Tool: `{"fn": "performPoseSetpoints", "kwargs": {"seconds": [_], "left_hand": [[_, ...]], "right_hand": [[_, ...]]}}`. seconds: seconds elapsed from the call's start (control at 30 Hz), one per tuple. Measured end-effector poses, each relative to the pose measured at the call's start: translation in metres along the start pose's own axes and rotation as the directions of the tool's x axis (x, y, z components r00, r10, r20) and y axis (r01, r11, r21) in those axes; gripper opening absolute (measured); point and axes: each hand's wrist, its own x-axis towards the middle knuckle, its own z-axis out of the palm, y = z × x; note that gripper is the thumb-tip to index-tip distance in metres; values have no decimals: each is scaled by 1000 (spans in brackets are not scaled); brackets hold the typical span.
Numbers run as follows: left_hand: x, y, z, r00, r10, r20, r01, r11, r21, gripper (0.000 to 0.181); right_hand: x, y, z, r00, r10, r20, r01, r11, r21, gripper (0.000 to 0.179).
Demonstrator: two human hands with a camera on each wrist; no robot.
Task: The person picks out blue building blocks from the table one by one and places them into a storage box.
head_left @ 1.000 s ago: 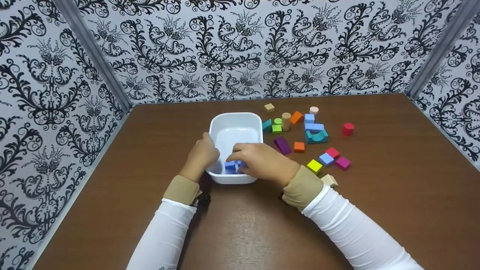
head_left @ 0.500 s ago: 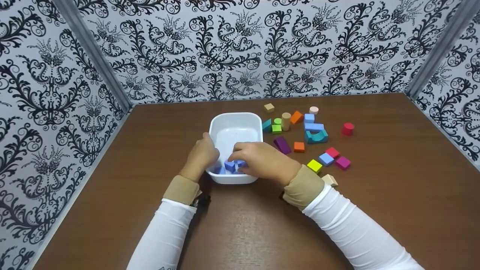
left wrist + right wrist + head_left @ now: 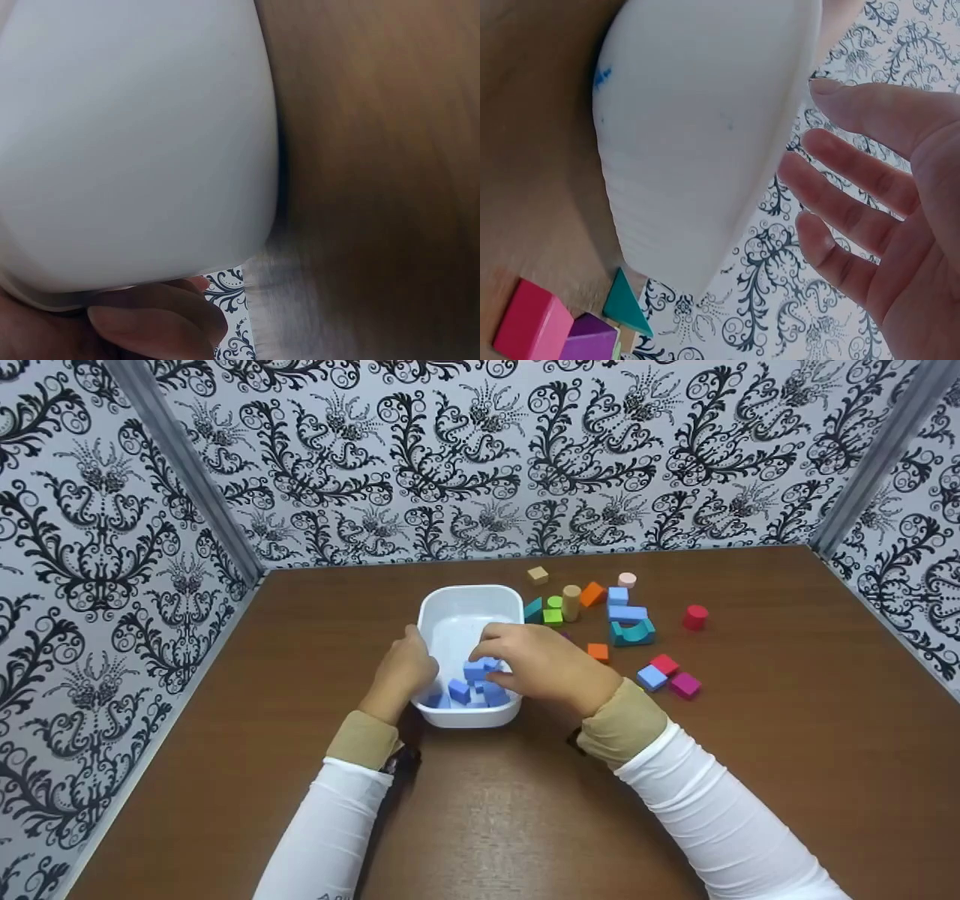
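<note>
My left hand (image 3: 405,671) grips the left rim of a white plastic tub (image 3: 469,607). In the left wrist view its curled fingers (image 3: 161,319) lie along the tub's rim. Several blue blocks (image 3: 459,691) lie loose in the near half of the tub. Over the tub's right side hangs my right hand (image 3: 540,664), with a blue block (image 3: 475,670) just below its fingertips. The right wrist view shows that hand's thumb and fingers (image 3: 840,191) loosely bent and apart, with nothing seen between them. Part of the tub's right rim is hidden under this hand.
Coloured wooden blocks lie scattered right of the tub: a teal arch (image 3: 633,634), an orange block (image 3: 598,652), a red cylinder (image 3: 695,618), a tan cylinder (image 3: 571,604), a magenta block (image 3: 685,685). Patterned walls (image 3: 465,465) stand behind the brown table (image 3: 480,802).
My right hand has risen slightly and moved away and to the right within the tub. More blue blocks now show in the tub's near half. The left hand has stayed put.
</note>
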Motion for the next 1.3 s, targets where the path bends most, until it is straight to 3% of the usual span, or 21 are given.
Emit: {"fn": "performPoseSetpoints", "kwargs": {"seconds": [0.47, 0.8, 1.07, 1.17, 1.3], "left_hand": [[1, 0, 1, 1000, -4, 10, 4, 1000, 6, 72], [3, -3, 1, 1000, -6, 1, 6, 1000, 24, 71], [1, -1, 0, 1000, -1, 6, 1, 999, 43, 71], [1, -1, 1, 1000, 2, 7, -2, 999, 38, 72], [1, 0, 1, 1000, 2, 8, -2, 1000, 32, 74]], "right_hand": [[-10, 28, -24, 995, 98, 13, -98, 995, 25, 28], [-33, 64, -53, 973, 231, 25, -232, 967, 101, 25], [-53, 82, -69, 929, 354, 108, -365, 925, 107, 24], [-61, 87, -73, 899, 404, 169, -425, 898, 115, 31], [-71, 96, -76, 843, 479, 244, -512, 854, 92, 37]]}}
